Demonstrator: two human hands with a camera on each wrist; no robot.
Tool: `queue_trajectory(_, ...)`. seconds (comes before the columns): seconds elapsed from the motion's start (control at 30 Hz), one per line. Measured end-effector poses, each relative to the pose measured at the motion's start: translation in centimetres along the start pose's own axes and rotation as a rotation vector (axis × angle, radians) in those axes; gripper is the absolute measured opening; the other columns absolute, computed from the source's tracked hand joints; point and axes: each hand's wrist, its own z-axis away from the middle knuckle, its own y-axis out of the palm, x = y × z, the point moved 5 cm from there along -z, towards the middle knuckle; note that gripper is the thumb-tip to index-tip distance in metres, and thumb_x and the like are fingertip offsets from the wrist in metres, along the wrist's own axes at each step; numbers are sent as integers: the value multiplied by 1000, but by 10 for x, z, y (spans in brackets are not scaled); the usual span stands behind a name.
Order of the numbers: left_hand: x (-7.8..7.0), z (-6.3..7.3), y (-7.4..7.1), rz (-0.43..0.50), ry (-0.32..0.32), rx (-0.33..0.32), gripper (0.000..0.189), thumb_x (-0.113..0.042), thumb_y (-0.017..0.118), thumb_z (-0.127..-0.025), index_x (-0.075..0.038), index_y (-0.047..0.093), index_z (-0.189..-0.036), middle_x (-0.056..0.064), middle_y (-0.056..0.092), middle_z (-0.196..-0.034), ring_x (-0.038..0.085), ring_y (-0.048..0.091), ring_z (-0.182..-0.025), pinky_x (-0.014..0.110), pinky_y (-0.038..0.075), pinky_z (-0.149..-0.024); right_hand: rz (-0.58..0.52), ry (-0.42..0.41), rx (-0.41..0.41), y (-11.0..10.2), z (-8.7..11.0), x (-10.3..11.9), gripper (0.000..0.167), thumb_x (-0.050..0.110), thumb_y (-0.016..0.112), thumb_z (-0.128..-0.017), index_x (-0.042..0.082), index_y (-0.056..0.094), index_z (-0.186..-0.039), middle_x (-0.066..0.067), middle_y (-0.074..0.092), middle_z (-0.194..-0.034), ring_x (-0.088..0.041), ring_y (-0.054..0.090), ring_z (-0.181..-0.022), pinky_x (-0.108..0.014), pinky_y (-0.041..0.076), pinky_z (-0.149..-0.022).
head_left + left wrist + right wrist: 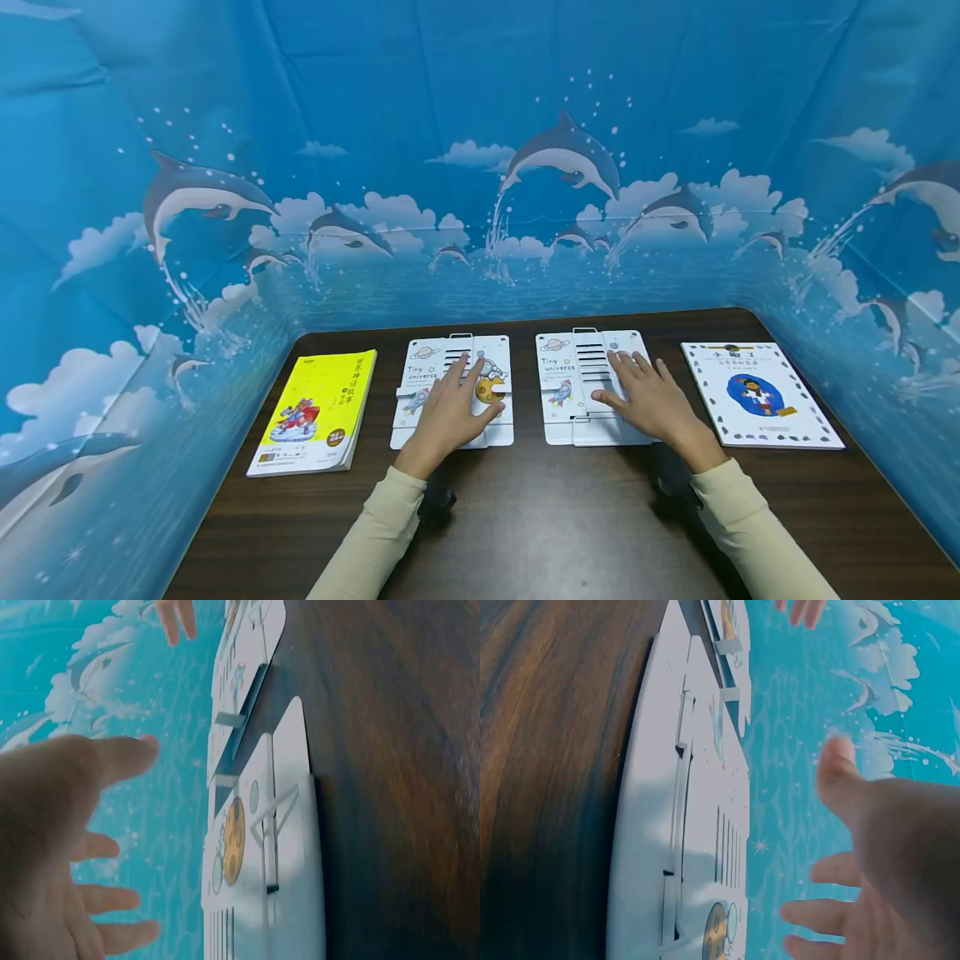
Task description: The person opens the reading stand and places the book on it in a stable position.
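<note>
Left hand (pixel 52 847) hovers above stand (pixel 262 855); head view suggests contact.

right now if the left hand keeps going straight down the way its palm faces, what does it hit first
Most likely the left white book stand lying flat beneath the left hand. The left wrist view shows a gap between the spread fingers and stand, though depth is unclear.

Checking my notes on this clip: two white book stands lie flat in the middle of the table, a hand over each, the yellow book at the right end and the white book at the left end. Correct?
Not quite: the books are swapped. In the head view the yellow book lies at the left end and the white book at the right end. The rest holds: the left hand is over the left stand, the right hand over the right stand.
</note>
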Motion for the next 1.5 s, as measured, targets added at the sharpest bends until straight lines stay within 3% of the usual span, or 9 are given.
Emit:
queue_trajectory(0.07,-7,0,1,25,33,-21,78,-51,71,-99,-13,45,-162,19,47,-165,40,48,-151,64,45,-117,-7,18,-36,-2,1,-2,80,56,63,-103,0,46,-159,-29,52,-157,-50,51,-144,-69,40,-117)
queue_trajectory(0.17,-18,0,3,86,66,-46,63,-43,69,-102,-10,55,-154,15,63,-150,34,64,-135,56,57,-105,-48,46,-72,-6,2,-7,65,46,70,-102,-1,62,-146,-27,70,-136,-43,71,-115,-60,58,-89)
queue_trajectory(0.27,-32,0,6,141,97,-71,46,-34,69,-104,-6,66,-141,12,73,-133,29,73,-119,51,61,-94,-107,67,-60,-7,4,-12,48,38,73,-102,0,72,-132,-20,79,-113,-30,75,-90,-48,57,-67)
queue_trajectory(0.4,-50,0,14,189,147,-98,24,-23,70,-103,-7,77,-120,5,78,-108,19,75,-94,36,61,-78,-161,79,-16,-6,9,-20,33,32,73,-102,1,77,-113,-10,79,-93,-18,67,-72,-37,49,-58)
queue_trajectory(0.53,-65,-1,25,210,178,-92,12,-17,71,-102,-10,80,-107,-1,75,-89,7,63,-75,21,51,-66,-185,97,37,-2,15,-30,27,30,73,-101,5,75,-93,-2,66,-75,-15,53,-65,-32,39,-57)
queue_trajectory(0.67,-77,-3,37,228,196,-72,10,-13,71,-101,-11,81,-100,-2,75,-84,2,59,-70,17,49,-64,-211,94,90,6,21,-40,26,29,74,-100,9,70,-85,1,57,-70,-15,49,-65,-31,36,-59)
queue_trajectory(0.97,-89,-7,61,286,182,-10,10,-7,71,-96,-9,80,-90,-3,72,-74,1,56,-66,14,47,-64,-337,66,169,18,29,-54,20,23,73,-99,8,66,-88,2,59,-69,-13,53,-62,-29,41,-56)
queue_trajectory(1.27,-98,-8,79,287,163,95,9,-16,74,-96,-12,83,-94,-10,69,-75,-4,53,-68,13,44,-63,-413,98,284,20,32,-59,24,20,83,-90,6,65,-98,-1,60,-82,-16,55,-74,-32,43,-66)
queue_trajectory(1.5,-99,-10,86,321,96,153,15,-23,84,-89,-13,78,-98,-11,71,-77,-4,57,-68,16,44,-63,-428,73,299,21,32,-60,27,18,85,-89,5,64,-100,-1,58,-83,-17,54,-78,-33,41,-70)
